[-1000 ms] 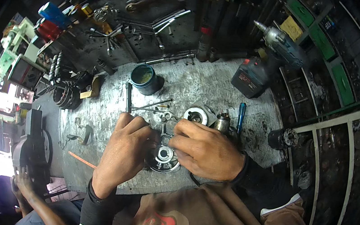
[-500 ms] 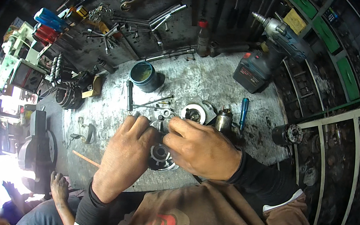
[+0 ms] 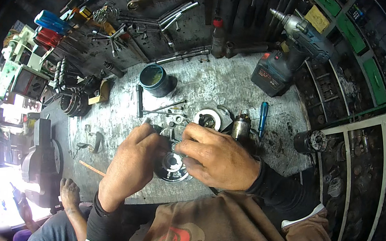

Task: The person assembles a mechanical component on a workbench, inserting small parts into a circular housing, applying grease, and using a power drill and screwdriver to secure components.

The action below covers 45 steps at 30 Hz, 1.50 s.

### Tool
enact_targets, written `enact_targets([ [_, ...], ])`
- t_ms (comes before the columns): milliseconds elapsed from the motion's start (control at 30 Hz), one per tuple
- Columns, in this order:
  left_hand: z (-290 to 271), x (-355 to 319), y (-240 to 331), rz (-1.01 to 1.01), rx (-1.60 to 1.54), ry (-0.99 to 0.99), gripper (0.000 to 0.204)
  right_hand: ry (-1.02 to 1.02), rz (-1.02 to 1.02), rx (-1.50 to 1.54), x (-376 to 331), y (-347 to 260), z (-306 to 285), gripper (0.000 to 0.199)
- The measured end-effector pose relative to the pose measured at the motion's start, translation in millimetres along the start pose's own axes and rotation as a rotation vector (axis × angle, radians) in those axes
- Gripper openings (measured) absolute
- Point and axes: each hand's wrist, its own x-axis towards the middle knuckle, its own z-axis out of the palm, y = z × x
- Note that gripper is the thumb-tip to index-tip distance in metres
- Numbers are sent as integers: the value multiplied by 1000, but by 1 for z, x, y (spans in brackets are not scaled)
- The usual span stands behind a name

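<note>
My left hand and my right hand come together over the front middle of the bench, fingers bent and pressed in. Whatever small thing lies in either grip is hidden behind the fingers. Just beneath, between the hands, sits a round dark metal part with a bright ring at its centre. Beyond my right fingers is a pale round housing with an open middle. To its right a metal cylinder stands upright. Several small metal pieces and a ring lie past my left fingers.
A blue-handled screwdriver, a T-handle wrench and a dark tub are on the bench. A cordless impact driver stands at the back right. Another person's hand rests on a knee at lower left.
Both hands stay over the round metal part, with a slight shift of the fingers. Its centre ring shows brighter now. The other person's hand has moved slightly right.
</note>
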Motion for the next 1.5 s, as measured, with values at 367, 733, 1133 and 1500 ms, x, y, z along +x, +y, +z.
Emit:
enact_targets([
  [367,-4,-1,-1,-83,-150,33,18,26,77,99,-4,8,8,19],
  [733,-2,4,4,37,57,-7,22,46,43,105,-4,8,9,13],
  [1133,14,-13,4,5,-75,282,20,64,-13,-4,2,0,5,21],
  [1500,20,-16,1,-5,-107,288,18,-16,-38,-191,6,-10,2,16],
])
